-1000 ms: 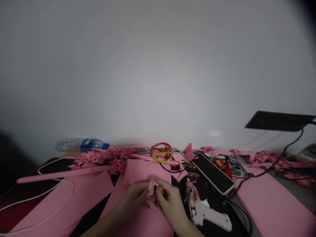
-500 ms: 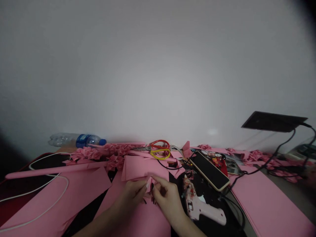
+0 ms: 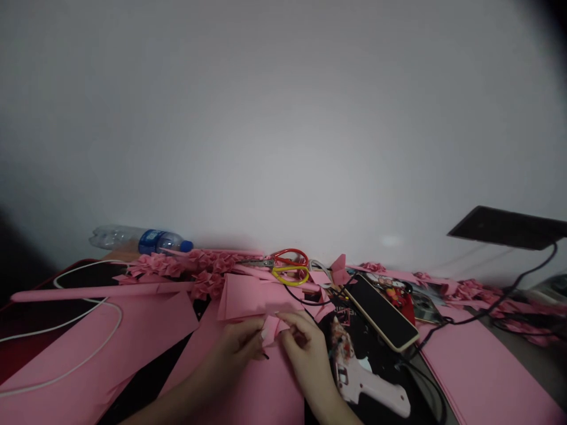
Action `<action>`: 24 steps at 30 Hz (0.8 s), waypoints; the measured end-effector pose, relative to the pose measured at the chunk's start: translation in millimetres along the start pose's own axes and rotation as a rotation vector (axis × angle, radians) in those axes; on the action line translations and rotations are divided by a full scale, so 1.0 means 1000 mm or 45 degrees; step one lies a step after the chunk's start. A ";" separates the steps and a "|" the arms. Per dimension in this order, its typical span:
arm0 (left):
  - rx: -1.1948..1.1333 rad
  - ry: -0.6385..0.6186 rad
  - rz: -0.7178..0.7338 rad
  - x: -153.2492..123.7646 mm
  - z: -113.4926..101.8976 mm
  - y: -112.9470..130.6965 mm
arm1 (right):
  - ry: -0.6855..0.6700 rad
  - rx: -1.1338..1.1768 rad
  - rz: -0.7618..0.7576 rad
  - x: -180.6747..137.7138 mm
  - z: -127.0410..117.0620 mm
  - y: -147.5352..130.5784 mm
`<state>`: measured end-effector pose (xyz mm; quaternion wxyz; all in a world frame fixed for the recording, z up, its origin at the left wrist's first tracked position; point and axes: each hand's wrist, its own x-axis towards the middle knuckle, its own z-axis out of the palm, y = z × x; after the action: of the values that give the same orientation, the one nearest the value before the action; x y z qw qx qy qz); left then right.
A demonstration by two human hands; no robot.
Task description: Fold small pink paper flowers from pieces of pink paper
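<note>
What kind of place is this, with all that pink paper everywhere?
It looks like a craft spot, maybe in somebody's home, though I can't be sure. The clues are the folded pink paper being held, the bunched paper flowers and the glue gun.

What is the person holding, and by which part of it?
A small folded pink paper: the left hand pinches its left side, the right hand its right side.

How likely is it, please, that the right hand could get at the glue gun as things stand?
Probably yes: the glue gun lies just to the right of the right hand, with nothing visible blocking the way, though its fingers are occupied with the folded pink paper.
</note>
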<state>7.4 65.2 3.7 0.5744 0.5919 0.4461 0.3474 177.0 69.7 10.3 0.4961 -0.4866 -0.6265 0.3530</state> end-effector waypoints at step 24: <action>-0.451 0.104 -0.194 -0.004 -0.001 0.012 | -0.251 -0.146 -0.258 -0.003 -0.002 -0.013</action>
<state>7.0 62.3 16.3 0.6756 0.4313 0.4445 0.3998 176.2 63.5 21.8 0.4367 -0.4114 -0.7371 0.3109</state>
